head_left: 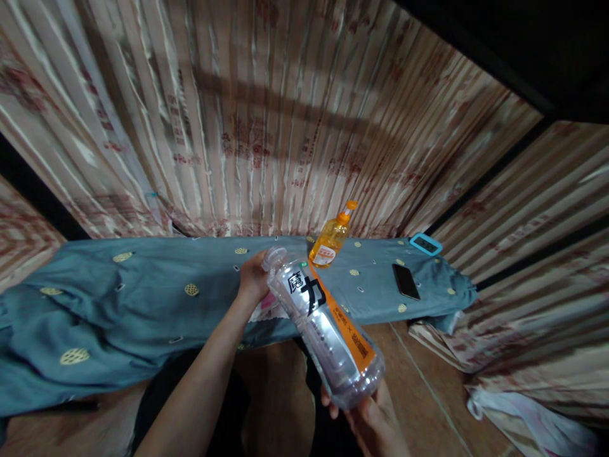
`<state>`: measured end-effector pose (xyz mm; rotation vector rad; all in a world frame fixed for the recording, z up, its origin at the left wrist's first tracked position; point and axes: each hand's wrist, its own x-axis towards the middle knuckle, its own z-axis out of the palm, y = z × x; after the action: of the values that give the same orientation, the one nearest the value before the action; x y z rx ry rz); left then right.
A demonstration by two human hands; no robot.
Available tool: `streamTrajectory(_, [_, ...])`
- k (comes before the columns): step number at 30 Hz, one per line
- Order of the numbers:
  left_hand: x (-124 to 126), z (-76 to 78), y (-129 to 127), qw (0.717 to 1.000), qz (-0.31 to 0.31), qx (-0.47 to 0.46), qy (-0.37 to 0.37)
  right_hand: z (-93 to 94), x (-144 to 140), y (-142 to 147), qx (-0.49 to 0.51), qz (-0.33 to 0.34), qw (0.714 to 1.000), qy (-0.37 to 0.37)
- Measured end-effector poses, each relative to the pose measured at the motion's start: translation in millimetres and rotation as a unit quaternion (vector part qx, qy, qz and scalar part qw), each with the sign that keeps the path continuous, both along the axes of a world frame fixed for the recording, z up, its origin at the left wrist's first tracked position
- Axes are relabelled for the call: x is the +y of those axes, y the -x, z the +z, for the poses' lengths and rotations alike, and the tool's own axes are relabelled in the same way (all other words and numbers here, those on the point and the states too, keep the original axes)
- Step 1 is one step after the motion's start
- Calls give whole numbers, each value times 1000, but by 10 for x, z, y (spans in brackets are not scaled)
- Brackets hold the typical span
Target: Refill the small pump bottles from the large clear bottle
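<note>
A large clear plastic bottle (323,330) with a silver and orange label is held tilted in front of me, over the near edge of the cloth-covered surface. Its neck end points up and to the left, where my left hand (254,276) is closed around the neck. My right hand (368,416) supports the base from below, fingers wrapped round it. Behind the bottle, partly covered by it and my left hand, lies a pink and white cloth (269,308). The plastic bottle looks empty.
A blue-green patterned cloth (157,285) covers the long surface. On it stands a pump bottle of orange liquid (330,241), with a black phone (406,281) and a blue-framed digital clock (425,244) farther right. Pleated curtains (266,127) hang behind; dark bars run at both sides.
</note>
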<state>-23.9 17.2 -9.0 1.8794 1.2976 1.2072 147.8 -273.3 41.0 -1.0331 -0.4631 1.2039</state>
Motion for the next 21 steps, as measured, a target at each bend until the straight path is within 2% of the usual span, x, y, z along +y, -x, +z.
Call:
streamTrajectory(5, [21,-14,1,1000,7,4,3,23,2,7,-9,3,1000,-2])
streamTrajectory(15, [-15,43,11,1000,4,4,21,-78,7,-30,-12,13,1000,-8])
streamTrajectory(21, [4,11,7,1000,3,-12,11,-102,5,-41,-16,14,1000,-13])
